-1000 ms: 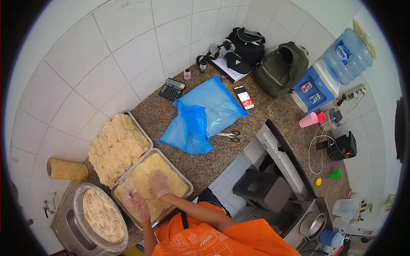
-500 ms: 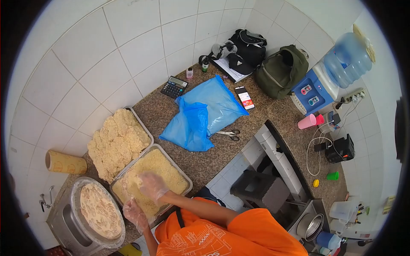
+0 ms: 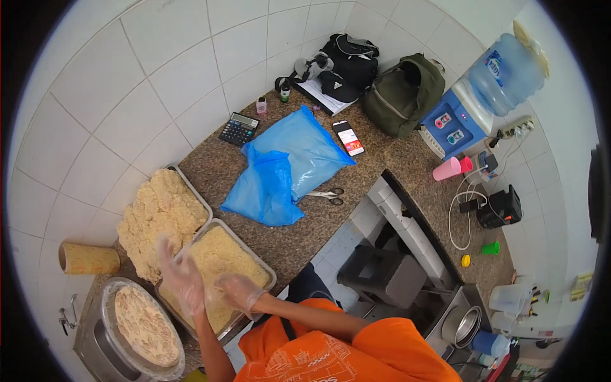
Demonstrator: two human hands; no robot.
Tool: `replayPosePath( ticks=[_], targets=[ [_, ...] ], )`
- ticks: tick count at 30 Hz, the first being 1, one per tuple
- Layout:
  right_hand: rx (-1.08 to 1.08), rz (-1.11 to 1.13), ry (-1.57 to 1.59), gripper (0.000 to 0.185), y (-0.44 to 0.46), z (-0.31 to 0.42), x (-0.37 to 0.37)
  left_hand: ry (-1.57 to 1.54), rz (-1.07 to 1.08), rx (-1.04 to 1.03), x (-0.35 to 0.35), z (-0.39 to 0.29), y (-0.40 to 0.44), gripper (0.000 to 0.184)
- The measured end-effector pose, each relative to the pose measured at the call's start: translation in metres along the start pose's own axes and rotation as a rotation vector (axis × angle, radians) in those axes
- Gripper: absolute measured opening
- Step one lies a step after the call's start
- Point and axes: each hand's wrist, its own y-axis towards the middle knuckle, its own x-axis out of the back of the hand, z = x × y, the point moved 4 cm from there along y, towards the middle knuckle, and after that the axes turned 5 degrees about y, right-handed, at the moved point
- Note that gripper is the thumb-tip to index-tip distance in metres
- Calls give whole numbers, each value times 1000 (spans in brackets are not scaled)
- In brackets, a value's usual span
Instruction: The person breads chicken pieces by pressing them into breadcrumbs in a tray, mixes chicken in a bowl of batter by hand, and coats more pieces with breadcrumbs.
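Note:
My left hand point(image 3: 182, 280), in a clear plastic glove, is open with its fingers stretched toward the heap of crumb-coated pieces point(image 3: 159, 213); its fingertips are blurred. My right hand point(image 3: 238, 294), gloved too, is low over the tray of pale crumbs point(image 3: 232, 254) with its fingers curled together. Whatever lies inside those fingers is hidden. The heap rises above its metal tray at the wall side, next to the crumb tray. Left of both trays stands a round basin of wet, batter-covered pieces point(image 3: 146, 325).
A cardboard-coloured roll point(image 3: 89, 259) stands by the wall. Blue plastic bags point(image 3: 289, 165), scissors point(image 3: 328, 194), a calculator point(image 3: 239, 129) and a phone point(image 3: 348, 138) lie on the granite counter point(image 3: 210, 153). Backpacks and a water dispenser point(image 3: 455, 124) are farther back. A dark stool point(image 3: 385, 274) stands below.
My left hand has moved up from the crumb tray's near edge toward the coated heap, its fingers now extended. My right hand has shifted toward the tray's near side. The view has shifted slightly.

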Motion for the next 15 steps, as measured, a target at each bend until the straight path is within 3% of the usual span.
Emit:
replayPosePath(
  ticks=[1,3,4,7,11,15],
  targets=[
    [-78,54,-9,26,6,-12,-9,84,62,-34,-23,-24,13,50],
    [58,437,-310,31,18,-24,-29,26,156,-87,-88,-61,34,44],
    [147,621,-445,33,22,-32,-38,-28,196,-261,-119,-93,42,41],
    [208,512,-275,33,26,-48,-4,80,359,-669,-228,-176,57,36],
    [273,406,-81,34,23,-61,67,57,551,-923,-416,-239,69,44],
    [300,363,18,35,31,-68,134,325,876,-1034,-555,-258,71,49]
  ],
)
